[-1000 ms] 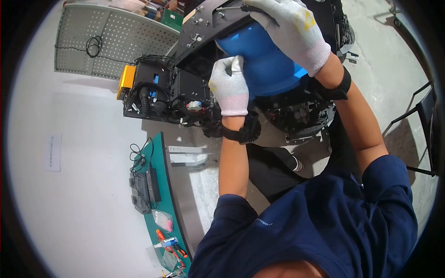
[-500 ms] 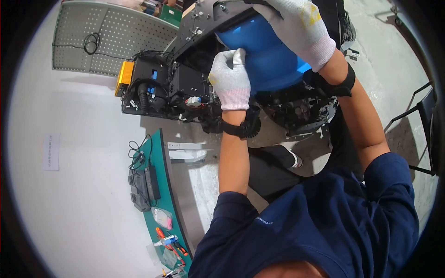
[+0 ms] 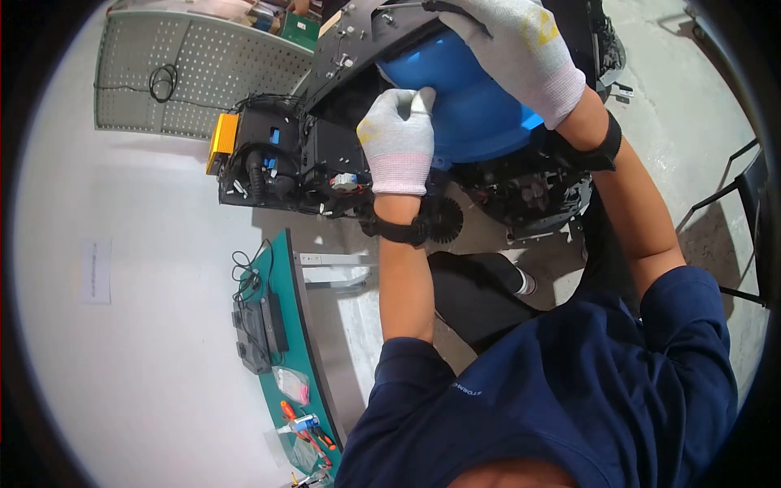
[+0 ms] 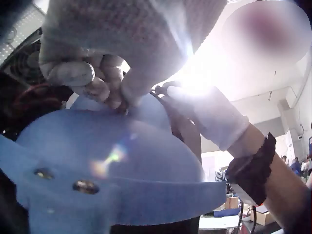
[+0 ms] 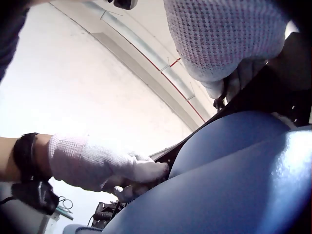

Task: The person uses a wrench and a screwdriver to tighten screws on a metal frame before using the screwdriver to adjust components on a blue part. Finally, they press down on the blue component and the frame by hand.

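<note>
From my head camera, the blue cover [image 3: 476, 106] sits at the top of the view, tucked under a black plate [image 3: 354, 41] and mounted on a black machine [image 3: 301, 159] full of cables. My left hand [image 3: 399, 138], in a white knit glove, is at the left edge of the blue cover. Its fingers are curled onto that edge and grip it, with one finger laid along the blue surface. My right hand [image 3: 521, 53] lies over the top of the blue cover, clenched round a black-handled tool [image 3: 446, 8] whose thin shaft points away over the black plate. Well below and to the left of the blue cover stands a green bench [image 3: 286, 325] with a few small tools on it. A perforated panel [image 3: 179, 73] lies far to the cover's left. From my left wrist, the blue cover [image 4: 112, 165] fills the lower half of the view. My left hand [image 4: 117, 48] bunches its fingertips [image 4: 73, 73] on the cover's top edge, and my right hand [image 4: 209, 114] is just behind the cover. From my right wrist, my right hand [image 5: 229, 44] hangs directly above the blue cover [image 5: 234, 180], its fingers closed on something dark. My left hand [image 5: 102, 163] hooks its fingers into the seam at the cover's left, where the black plate [image 5: 273, 83] meets it.
</note>
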A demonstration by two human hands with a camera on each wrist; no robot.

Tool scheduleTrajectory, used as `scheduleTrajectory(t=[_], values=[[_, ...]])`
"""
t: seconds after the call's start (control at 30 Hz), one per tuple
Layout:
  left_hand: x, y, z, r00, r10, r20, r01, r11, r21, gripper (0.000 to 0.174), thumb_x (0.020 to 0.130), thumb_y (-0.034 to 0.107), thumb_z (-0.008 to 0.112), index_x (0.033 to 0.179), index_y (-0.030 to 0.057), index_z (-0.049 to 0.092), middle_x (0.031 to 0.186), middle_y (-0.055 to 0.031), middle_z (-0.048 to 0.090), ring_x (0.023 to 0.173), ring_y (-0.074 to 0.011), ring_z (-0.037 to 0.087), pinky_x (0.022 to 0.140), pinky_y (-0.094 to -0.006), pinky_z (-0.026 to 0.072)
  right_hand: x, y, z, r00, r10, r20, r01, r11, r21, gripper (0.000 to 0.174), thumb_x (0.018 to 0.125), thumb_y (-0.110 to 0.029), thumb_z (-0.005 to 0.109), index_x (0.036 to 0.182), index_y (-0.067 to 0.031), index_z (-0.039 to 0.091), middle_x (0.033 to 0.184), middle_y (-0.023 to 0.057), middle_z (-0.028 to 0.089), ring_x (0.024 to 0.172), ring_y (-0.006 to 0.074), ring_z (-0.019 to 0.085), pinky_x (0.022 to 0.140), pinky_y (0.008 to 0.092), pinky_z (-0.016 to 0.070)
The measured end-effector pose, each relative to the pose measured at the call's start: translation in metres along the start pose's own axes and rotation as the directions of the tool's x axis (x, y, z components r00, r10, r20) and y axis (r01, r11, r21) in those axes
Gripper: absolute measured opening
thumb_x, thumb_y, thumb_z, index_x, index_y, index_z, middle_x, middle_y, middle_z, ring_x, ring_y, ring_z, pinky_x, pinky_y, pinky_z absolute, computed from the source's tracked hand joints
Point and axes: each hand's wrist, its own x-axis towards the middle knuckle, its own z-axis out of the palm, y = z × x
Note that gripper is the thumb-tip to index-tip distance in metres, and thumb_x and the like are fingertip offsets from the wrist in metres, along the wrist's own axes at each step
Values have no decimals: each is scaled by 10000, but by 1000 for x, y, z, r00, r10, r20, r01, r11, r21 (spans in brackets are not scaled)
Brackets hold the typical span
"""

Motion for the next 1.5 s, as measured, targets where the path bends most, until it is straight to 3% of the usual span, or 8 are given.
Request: scheduleTrajectory(t=[0.27, 0.47, 0.57, 0.77, 0.83, 1.0, 1.27, 1.5], values=[[4, 0, -6, 971, -162, 177, 151, 986, 77, 371, 798, 340, 830, 850, -12, 727, 668, -107, 676, 627, -159, 638, 633, -317, 504, 1, 1, -3, 999, 6, 32, -6, 1000, 13, 184, 823, -44, 700, 1005, -45, 675, 864, 147, 667, 848, 332, 661, 766, 398, 526], [-10, -16, 20, 983, 118, -142, -147, 966, -212, 213, 806, 176, 811, 896, 7, 718, 813, -78, 679, 676, -142, 634, 653, -287, 517, 19, -9, -11, 996, 43, 83, -46, 998, 43, 219, 797, 3, 739, 982, -21, 625, 896, 158, 693, 852, 323, 692, 753, 348, 540], [-11, -34, 21, 972, 191, -136, -225, 921, -318, 156, 830, 140, 773, 909, 16, 724, 850, -76, 681, 689, -142, 637, 660, -283, 518, 32, -4, -30, 803, 404, 438, -475, 878, 63, 220, 919, -163, 712, 1113, -58, 703, 872, 25, 712, 782, 95, 652, 736, 258, 520], [-21, -35, 22, 990, 80, -117, -130, 838, -531, 194, 834, 89, 730, 1022, 49, 702, 930, -62, 663, 773, -148, 624, 724, -274, 518, 101, -29, -44, 708, 87, 701, -147, 989, 26, 233, 907, -110, 699, 1106, 11, 695, 949, 69, 722, 909, 106, 680, 823, 253, 525], [-22, -34, 22, 990, 71, -121, -118, 884, -452, 195, 830, 72, 728, 1023, 61, 703, 927, -62, 642, 737, -167, 610, 714, -282, 523, 117, -38, -37, 433, 9, 902, -78, 997, 27, 236, 875, -78, 695, 1096, 4, 698, 951, 65, 721, 891, 114, 672, 823, 256, 515], [-22, -46, 26, 976, 165, -141, -213, 846, -488, 173, 846, 52, 722, 1019, 55, 714, 915, -65, 627, 738, -172, 615, 714, -292, 526, 127, -38, 2, 249, -126, 960, 180, 980, 82, 234, 883, -216, 679, 1031, -36, 702, 855, 86, 662, 769, 137, 603, 718, 271, 499], [-29, -48, 29, 994, 84, -77, -112, 843, -526, 247, 860, 97, 746, 1100, 73, 690, 910, -70, 618, 808, -195, 633, 778, -307, 525, 139, -38, 30, 228, -70, 971, 134, 990, 40, 206, 883, -225, 696, 966, -37, 709, 730, 12, 623, 640, 60, 558, 586, 237, 464], [-29, -51, 34, 984, 124, -128, -170, 863, -475, 254, 868, 96, 739, 1116, 78, 689, 953, -76, 615, 822, -217, 631, 780, -323, 524, 139, -59, 36, 274, -119, 954, 225, 973, 57, 214, 806, -198, 760, 921, -18, 742, 794, 119, 719, 701, 176, 679, 673, 318, 533]])
